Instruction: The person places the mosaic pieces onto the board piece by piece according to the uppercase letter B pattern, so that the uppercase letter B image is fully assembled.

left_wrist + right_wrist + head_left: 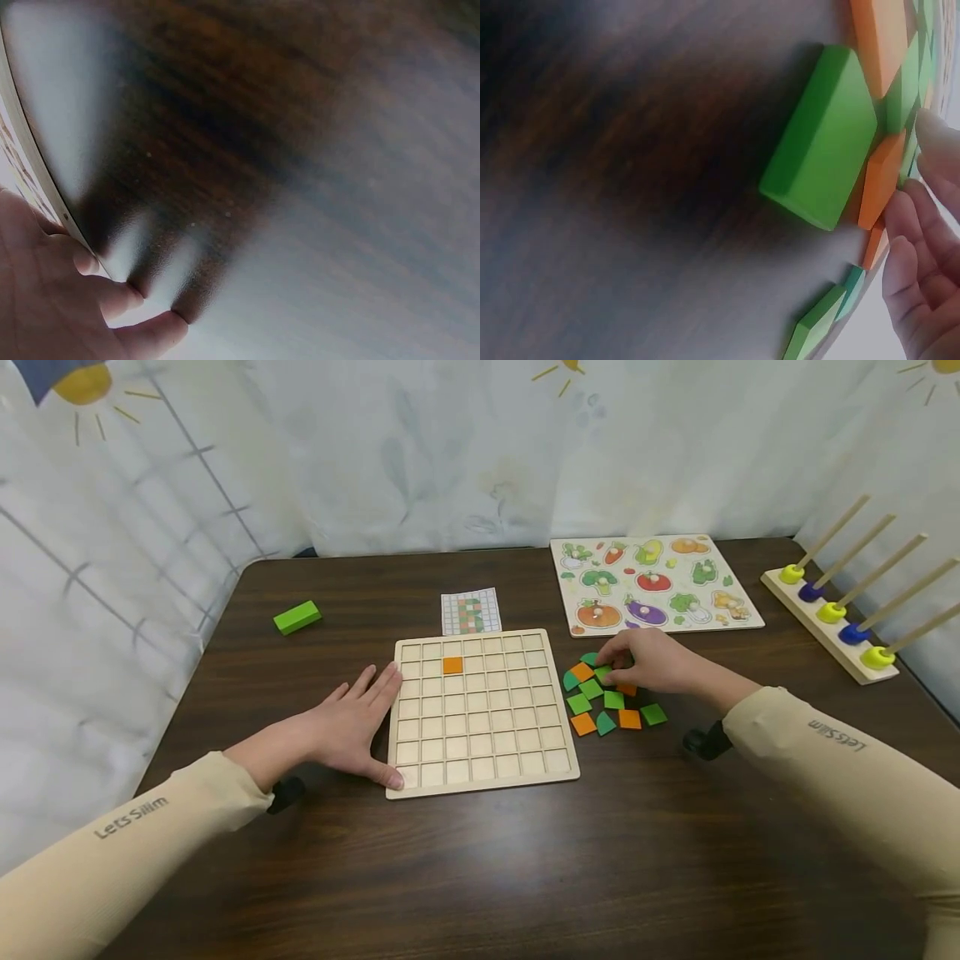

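Note:
A square wooden grid board (483, 747) lies flat, with one orange square tile (452, 666) in a cell of its upper rows. My left hand (348, 727) rests spread at the board's left edge, thumb on the lower left corner and fingertips along the side. Right of the board lies a loose group of tiles: light green squares (591, 689), orange squares (630, 719) and dark green rounded pieces (605, 723). Over the far part of this group, my right hand (651, 662) pinches a green tile (603, 675) between thumb and fingers. Its fingers partly hide neighbouring tiles.
Behind the board lies a printed pattern card (471, 612) with a coloured grid. A green block (297, 617) sits at the far left. Back right are a vegetable knob puzzle (622, 581) and a peg stand (825, 618) with yellow and blue rings. White curtains hang behind the table.

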Motion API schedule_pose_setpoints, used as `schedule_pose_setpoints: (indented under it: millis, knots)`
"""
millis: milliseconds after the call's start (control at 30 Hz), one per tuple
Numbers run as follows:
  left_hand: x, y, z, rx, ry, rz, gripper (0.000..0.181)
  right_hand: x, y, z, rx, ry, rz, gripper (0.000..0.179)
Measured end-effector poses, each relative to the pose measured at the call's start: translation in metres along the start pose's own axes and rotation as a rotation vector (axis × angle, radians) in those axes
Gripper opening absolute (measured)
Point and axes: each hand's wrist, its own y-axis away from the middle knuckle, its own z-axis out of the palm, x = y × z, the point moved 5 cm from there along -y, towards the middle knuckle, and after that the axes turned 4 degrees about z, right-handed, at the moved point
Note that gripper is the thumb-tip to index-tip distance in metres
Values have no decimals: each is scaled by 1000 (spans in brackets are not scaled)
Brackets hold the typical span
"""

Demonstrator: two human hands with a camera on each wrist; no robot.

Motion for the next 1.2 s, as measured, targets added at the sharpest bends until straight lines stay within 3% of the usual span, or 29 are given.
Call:
schedule_pose_setpoints:
  millis: [300,733,967,1200]
  knots:
    - [-1,-1,0,-12,-17,-4,145,4,4,-1,0,36,35,24]
    - [0,-1,0,-10,-6,-5,145,0,5,-2,-21,111,-36,21]
    - [-2,0,0,-16,-16,-17,146,-17,2,-5,17,8,-27,24]
    - [-4,-1,2,-14,-13,-20,145,-48,-22,6,12,-128,-25,28]
